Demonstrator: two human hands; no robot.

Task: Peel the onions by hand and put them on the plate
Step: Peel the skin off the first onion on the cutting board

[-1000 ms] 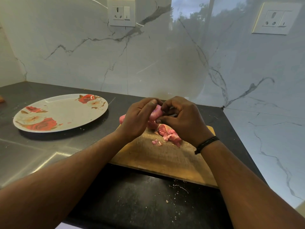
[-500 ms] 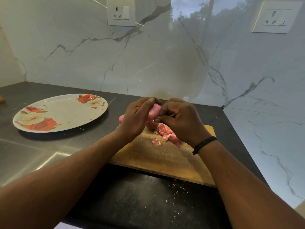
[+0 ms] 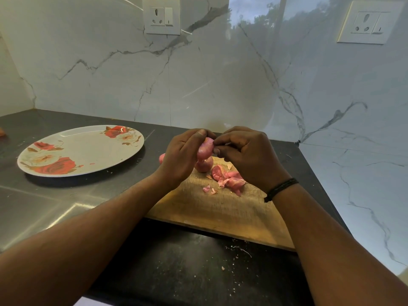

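Mid-frame, the left hand grips an onion steady so the right hand fingertips can pinch its skin; the plate waits left.

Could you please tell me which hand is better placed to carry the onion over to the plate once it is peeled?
Probably the left hand: it already grips the onion, and the plate lies on its side.
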